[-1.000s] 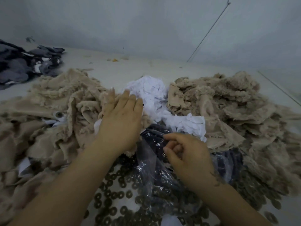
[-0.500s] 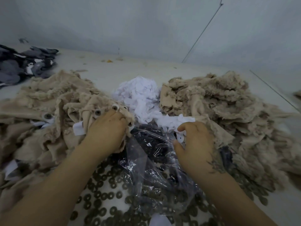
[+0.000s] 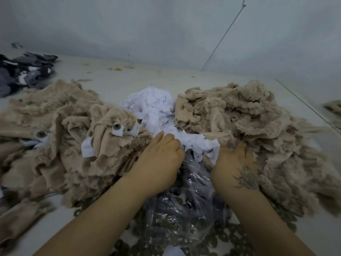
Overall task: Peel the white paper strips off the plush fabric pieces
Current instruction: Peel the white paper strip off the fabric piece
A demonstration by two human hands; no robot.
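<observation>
Crinkled clear plastic — a bag (image 3: 186, 198) of dark ring-shaped washers — lies nearest to me, between my forearms, with loose washers (image 3: 217, 239) spilled around it on the table (image 3: 114, 85). I judge it sits there so the hardware stays within reach while I sort.

Just beyond it my left hand (image 3: 158, 163) lies knuckles-up, fingers curled down against the edge of the left beige plush pile (image 3: 60, 145). Whether it grasps anything underneath I cannot tell. My right hand (image 3: 234, 163) is turned palm inward, fingers tucked into white paper strips (image 3: 199, 143) and fur at the inner edge of the right plush pile (image 3: 258, 126) — it seems to be clutching paper, though the fingertips are hidden.

On the left pile, pieces with plastic eyes (image 3: 116, 126) still carry white paper tabs (image 3: 87, 149), so that side looks unpeeled; the right pile looks stripped. Between them, farther back, discarded paper heaps up in a white mound (image 3: 151, 102). Dark grey fabric scraps (image 3: 25, 71) lie far left, by the wall.
</observation>
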